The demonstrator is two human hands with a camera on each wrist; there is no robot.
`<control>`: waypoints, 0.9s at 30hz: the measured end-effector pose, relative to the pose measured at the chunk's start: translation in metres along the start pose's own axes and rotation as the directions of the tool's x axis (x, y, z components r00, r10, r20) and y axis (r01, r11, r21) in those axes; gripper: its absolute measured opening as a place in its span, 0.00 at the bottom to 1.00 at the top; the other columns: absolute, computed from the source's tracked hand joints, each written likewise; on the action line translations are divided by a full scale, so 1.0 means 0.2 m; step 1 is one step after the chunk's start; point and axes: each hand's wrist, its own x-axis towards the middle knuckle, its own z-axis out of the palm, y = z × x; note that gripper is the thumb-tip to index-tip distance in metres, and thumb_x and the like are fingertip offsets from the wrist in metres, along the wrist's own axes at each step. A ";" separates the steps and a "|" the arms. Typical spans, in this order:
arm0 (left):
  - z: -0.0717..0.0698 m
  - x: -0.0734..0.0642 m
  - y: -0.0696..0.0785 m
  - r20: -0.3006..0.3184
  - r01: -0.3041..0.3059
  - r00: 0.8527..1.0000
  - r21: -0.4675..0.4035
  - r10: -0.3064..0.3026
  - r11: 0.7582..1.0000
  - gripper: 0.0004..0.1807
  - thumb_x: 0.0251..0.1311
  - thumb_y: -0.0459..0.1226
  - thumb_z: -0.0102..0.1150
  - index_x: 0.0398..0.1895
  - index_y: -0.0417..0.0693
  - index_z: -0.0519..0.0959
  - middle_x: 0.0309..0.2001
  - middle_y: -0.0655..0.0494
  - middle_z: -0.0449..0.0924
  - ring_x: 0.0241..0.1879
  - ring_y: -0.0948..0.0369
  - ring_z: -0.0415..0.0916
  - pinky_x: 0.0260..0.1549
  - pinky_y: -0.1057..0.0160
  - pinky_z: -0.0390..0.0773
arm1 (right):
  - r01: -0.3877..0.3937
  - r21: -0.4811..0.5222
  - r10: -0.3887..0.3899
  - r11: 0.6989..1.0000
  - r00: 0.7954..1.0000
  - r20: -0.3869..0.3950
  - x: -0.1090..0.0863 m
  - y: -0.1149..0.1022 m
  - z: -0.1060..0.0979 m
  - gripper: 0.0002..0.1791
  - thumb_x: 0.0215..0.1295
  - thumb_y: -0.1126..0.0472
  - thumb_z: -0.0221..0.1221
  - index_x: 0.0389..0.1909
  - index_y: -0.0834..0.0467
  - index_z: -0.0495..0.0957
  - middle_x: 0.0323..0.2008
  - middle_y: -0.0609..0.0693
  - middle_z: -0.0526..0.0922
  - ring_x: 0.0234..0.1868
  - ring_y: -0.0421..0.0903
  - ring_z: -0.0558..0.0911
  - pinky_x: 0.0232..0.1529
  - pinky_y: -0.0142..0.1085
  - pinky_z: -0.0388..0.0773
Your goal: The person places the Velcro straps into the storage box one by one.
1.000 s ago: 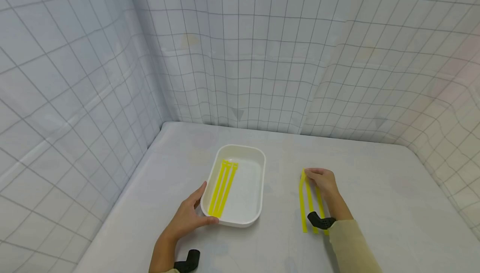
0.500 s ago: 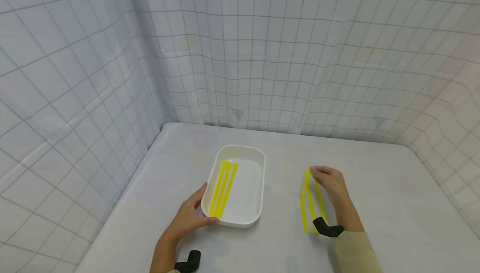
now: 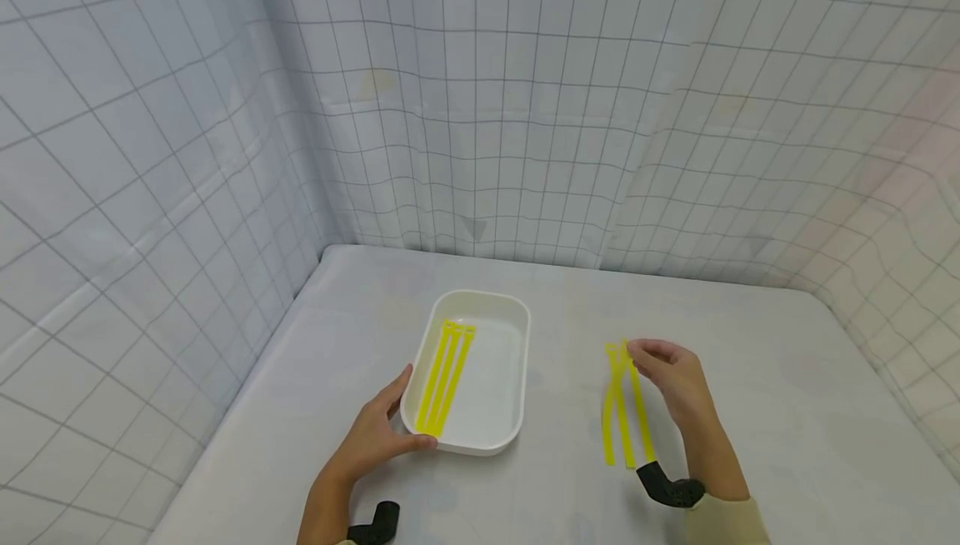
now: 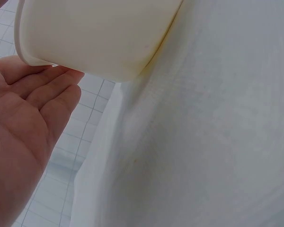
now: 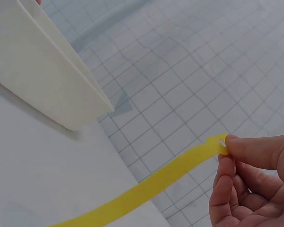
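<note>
- A gridded sheet [image 3: 150, 220] hangs at the far left, beyond the white-covered table [image 3: 570, 412].
- The left hand [image 3: 375, 432] is at the near left corner of the tray, thumb spread away from the fingers: the thumb rests on the near rim, while the fingers, fairly straight and close together, touch the left side beneath the rim. A black wrist device [image 3: 386, 518] sits below it.
- The white tray [image 3: 491, 395] stands on the table. Along its left side lie three yellow straps [image 3: 446, 378], nearly parallel, slotted heads at the far end; the rest of the tray floor is bare. By count, half the straps in sight are inside, so the work looks about halfway along.
- Well apart, to the right of the tray, are the three straps outside it. One, the held strap [image 5: 151, 185], has its head raised and its length slanting across a neighbour.
- The other two, the loose straps [image 3: 641, 416], lie on the table, not yet in the tray.
- The right hand [image 3: 678, 382] pinches the held strap by its slotted head between thumb and fingertips, the other fingers curled in.
</note>
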 end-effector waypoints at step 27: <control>0.01 -0.01 0.02 -0.005 0.013 1.000 0.032 -0.013 0.999 0.60 0.31 0.46 0.78 0.70 0.45 0.53 0.69 0.50 0.51 0.67 0.54 0.50 0.61 0.57 0.59 | 0.136 0.100 -0.140 0.986 0.990 0.034 -0.22 -0.18 -0.07 0.13 0.58 0.61 0.63 0.40 0.65 0.80 0.37 0.54 0.81 0.38 0.47 0.79 0.38 0.27 0.78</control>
